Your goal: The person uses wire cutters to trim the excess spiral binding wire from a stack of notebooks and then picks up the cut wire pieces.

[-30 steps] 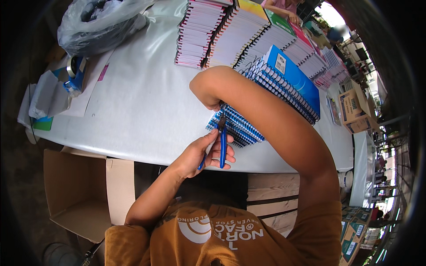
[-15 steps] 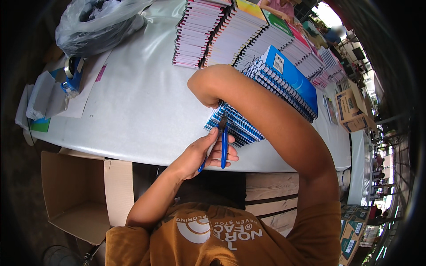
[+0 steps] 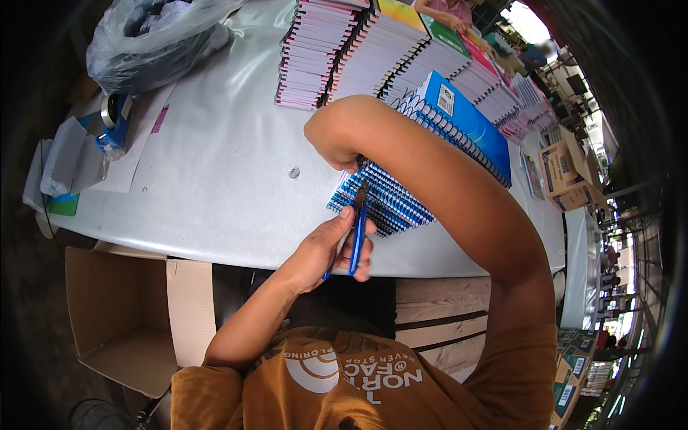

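My left hand is closed round the blue handles of a pair of wire cutters. Their dark jaws point up at the spiral edges of a stack of blue notebooks lying by the table's near edge. My right arm crosses over that stack, and my right hand bends down at its left end. The fingers there are curled and partly hidden, with a small dark bit beside them that I cannot make out. A small wire coil lies on the table left of the stack.
Behind my right arm stands another stack of blue spiral notebooks. Taller notebook piles line the far side. On the left are a plastic bag and a tape dispenser. An open cardboard box sits below the table; a person is beyond the piles.
A small wire coil now lies on the table where there was none. My left fingers have drawn the cutter handles closer together. My right hand has shifted slightly.
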A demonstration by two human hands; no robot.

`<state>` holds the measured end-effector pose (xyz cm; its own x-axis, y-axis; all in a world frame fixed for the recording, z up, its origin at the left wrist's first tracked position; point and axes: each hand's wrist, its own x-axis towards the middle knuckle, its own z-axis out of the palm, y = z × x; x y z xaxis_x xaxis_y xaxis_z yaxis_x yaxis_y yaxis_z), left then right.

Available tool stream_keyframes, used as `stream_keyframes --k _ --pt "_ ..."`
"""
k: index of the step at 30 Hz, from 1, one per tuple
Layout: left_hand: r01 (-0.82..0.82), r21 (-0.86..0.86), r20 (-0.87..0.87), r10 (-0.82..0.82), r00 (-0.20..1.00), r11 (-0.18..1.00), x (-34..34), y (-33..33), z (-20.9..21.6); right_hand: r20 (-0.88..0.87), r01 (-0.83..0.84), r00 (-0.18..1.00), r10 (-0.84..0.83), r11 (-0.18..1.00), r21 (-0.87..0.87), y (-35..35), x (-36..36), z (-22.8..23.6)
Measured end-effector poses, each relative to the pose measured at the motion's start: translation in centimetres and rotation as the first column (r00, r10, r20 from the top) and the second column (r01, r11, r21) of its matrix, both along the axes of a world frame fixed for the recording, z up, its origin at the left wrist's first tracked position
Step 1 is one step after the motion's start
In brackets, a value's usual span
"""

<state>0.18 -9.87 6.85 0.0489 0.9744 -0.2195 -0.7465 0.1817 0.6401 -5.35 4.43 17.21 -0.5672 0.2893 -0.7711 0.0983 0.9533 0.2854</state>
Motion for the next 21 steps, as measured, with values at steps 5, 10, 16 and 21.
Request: stream_keyframes --k 5,10,16,21 --pt "-0.097 -0.076 0.006 0.098 0.995 0.992 0.4 0.9 1.4 0.035 -0.097 0.995 0.098 0.995 -0.010 -0.3 -0.1 0.3" --pt "0.072 0.126 -0.037 -0.067 0.997 0.989 -1.3 0.0 -1.3 -0.017 -0.130 0.991 0.131 0.990 0.053 -1.4 0.4 1.7" --pt "0.010 0.087 -0.092 -0.002 0.996 0.996 0.1 0.1 0.4 0.028 -0.091 0.996 0.089 0.992 0.082 -2.1 0.8 3.6" --pt "0.056 0.111 -0.039 -0.052 0.998 0.992 0.1 0.0 0.9 -0.008 -0.095 0.995 0.096 0.993 0.073 -2.0 1.0 4.4"
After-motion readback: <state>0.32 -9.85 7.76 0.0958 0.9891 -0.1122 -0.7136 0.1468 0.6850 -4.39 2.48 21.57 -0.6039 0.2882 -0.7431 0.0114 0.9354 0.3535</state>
